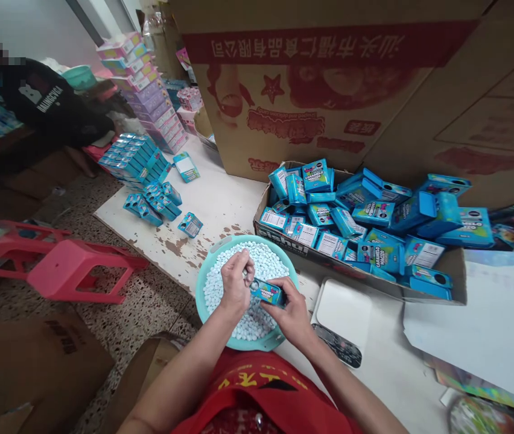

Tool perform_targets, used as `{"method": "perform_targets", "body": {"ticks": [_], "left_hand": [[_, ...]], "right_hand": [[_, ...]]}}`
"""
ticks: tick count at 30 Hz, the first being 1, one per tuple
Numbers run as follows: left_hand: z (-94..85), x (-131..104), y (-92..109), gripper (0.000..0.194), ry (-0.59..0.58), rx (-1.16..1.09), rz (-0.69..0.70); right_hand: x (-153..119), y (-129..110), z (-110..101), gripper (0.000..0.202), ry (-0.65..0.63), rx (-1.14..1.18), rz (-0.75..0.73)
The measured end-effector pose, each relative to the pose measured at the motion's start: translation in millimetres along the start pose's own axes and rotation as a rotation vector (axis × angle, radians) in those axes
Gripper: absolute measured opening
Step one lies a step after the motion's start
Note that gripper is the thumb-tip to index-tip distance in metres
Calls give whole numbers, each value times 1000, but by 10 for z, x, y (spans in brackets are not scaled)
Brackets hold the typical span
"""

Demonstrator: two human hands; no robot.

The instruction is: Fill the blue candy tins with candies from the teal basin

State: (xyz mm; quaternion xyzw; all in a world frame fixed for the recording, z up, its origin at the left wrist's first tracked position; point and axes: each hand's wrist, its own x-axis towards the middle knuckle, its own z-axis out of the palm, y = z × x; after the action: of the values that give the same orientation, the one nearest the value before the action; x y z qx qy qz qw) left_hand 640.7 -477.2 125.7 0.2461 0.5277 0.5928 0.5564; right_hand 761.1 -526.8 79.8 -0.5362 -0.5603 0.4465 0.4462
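My right hand [292, 314] grips a small blue candy box [268, 292] printed "Caramelo Macizo", held tilted over a turquoise basin [201, 304]. Small white candies [219, 288] fill the basin. Right at the box's left end, my left hand [236, 282] is closed with curled fingers, and a bit of white candy shows between them. The palm side of that hand is hidden. Both hands are above the candies.
A cardboard tray [361, 274] heaped with blue boxes stands behind and right of the basin. Beside it lies a white scale [345, 310]. Stacked blue boxes [133, 160] are at the left, near a tall stack of pink and purple boxes [146, 96]. A co-worker [49, 99] is beyond red stools [73, 268].
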Motion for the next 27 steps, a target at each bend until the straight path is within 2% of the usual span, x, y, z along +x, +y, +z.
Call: {"method": "perform_targets", "body": {"ticks": [3, 9, 12, 16, 19, 22, 24, 27], "left_hand": [[-17, 15, -9, 38, -22, -12, -21], [2, -12, -129, 35, -151, 40, -77], [19, -42, -120, 34, -203, 59, -94], [-73, 2, 43, 34, -157, 5, -34], [-256, 135, 52, 32, -77, 55, -3], [-468, 283, -170, 35, 18, 228, -49], [-586, 345, -390, 38, 46, 438, -33], [-699, 360, -700, 34, -45, 848, 140]], "right_hand": [[1, 21, -9, 28, -26, 28, 36], [16, 94, 65, 27, -6, 88, 80], [16, 120, 79, 27, -14, 132, 103], [-63, 163, -129, 36, -35, 257, 189], [-150, 244, -415, 40, 45, 300, 203], [-223, 380, -669, 41, 196, 228, 207], [-267, 487, -787, 43, 288, 206, 241], [-327, 667, -899, 46, 404, 188, 272]]}}
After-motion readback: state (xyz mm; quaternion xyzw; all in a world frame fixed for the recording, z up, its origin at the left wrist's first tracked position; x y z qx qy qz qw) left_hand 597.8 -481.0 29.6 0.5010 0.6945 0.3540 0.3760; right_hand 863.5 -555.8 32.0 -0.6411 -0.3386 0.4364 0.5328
